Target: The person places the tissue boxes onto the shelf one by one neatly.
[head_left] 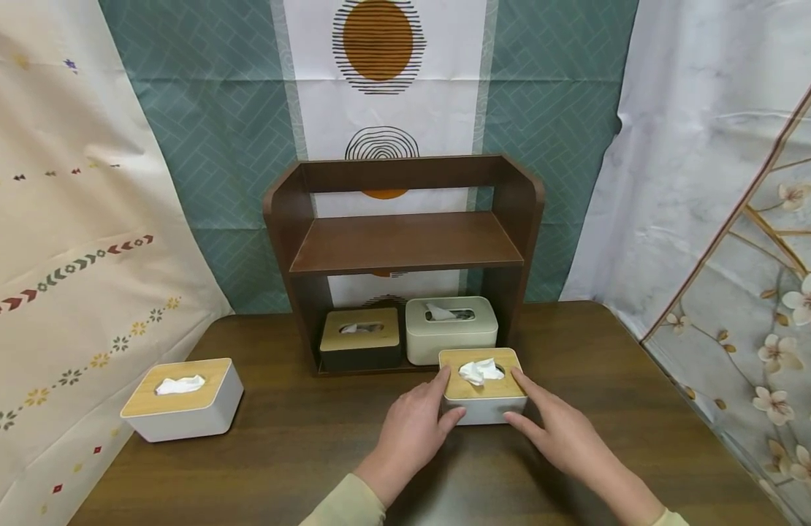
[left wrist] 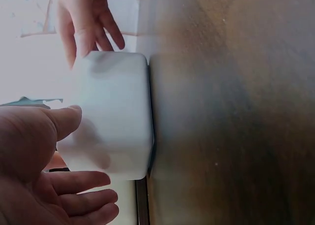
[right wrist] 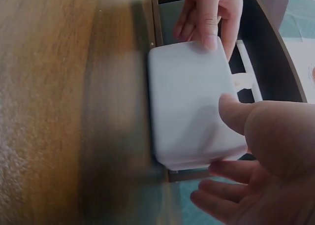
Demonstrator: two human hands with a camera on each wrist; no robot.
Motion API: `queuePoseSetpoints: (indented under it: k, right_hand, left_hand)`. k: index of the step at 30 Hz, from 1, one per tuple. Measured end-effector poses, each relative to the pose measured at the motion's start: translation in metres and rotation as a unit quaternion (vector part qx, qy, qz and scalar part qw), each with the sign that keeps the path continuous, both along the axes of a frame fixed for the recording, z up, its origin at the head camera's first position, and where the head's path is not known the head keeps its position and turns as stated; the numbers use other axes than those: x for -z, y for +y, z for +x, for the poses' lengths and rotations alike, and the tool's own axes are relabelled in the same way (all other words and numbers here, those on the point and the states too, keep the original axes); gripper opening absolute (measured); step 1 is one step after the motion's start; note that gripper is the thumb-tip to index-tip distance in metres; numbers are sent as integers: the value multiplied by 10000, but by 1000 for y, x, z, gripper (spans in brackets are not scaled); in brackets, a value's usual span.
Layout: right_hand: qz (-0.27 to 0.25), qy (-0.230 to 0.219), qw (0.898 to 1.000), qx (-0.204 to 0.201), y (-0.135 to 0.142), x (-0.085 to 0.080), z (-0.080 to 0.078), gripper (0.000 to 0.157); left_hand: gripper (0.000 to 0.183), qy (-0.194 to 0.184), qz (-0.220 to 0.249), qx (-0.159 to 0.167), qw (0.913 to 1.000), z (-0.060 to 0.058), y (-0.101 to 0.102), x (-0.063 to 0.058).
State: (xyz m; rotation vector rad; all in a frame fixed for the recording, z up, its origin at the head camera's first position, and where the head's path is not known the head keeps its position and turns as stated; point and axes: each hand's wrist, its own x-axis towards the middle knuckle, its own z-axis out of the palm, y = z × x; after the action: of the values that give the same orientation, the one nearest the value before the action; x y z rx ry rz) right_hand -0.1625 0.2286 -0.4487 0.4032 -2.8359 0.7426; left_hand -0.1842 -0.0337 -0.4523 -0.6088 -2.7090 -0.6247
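A white tissue box (head_left: pixel 486 411) with a wood-look lid (head_left: pixel 454 381) and a white tissue poking out stands before the shelf's lower right part. On its left side lies my left hand (head_left: pixel 410 422), thumb by the front corner and fingers extended along the end. My right hand (head_left: pixel 558 432) flanks the opposite end in the same way. In the left wrist view, the pale front of the box (left wrist: pixel 115 112) shows between both hands. The right wrist view shows the left thumb touching that front; fingers of the right hand (right wrist: pixel 266 156) are loosely straight beside it.
A brown two-level shelf (head_left: pixel 405 242) stands at the back. In its lower level sit a dark tissue box (head_left: pixel 359 356) with a tan lid and a cream tissue box (head_left: pixel 451 347). Another white, wood-lidded tissue box (head_left: pixel 185 420) is at the table's left. Fabric hangs around the table.
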Motion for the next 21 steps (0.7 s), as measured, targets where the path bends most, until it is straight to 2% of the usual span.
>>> queuePoseSetpoints:
  k: [5, 15, 21]
  right_hand:
    - [-63, -63, 9999, 62, -1, 2, -2, 74]
    - [-295, 562, 9976, 289, -5, 6, -7, 66]
    - [-376, 766, 9951, 491, -6, 8, -6, 61]
  left_hand:
    - [66, 83, -71, -26, 9999, -3, 2, 1]
    - [63, 257, -84, -146, 9995, -7, 3, 0]
    - [63, 148, -2, -183, 9997, -4, 5, 1]
